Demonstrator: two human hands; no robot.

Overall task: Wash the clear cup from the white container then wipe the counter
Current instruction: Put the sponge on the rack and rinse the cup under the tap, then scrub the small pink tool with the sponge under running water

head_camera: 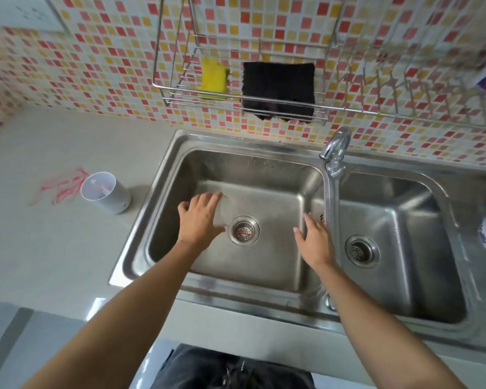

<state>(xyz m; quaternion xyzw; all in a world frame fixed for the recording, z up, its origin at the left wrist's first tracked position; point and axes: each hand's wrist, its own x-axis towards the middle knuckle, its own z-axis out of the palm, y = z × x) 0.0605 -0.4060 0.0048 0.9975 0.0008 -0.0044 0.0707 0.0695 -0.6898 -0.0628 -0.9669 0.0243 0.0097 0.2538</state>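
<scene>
My left hand (201,217) grips the clear cup (224,210) over the left sink basin (264,175), beside the drain (244,230). My right hand (316,238) hovers, fingers straight. White container (107,195) stands on counter (54,248).

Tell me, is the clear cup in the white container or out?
Out: the left hand holds the clear cup over the sink, apart from the white container.

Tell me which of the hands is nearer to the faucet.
Right. The right hand is just beside the faucet, on its left; the left hand holds the clear cup further left, over the basin.
</scene>
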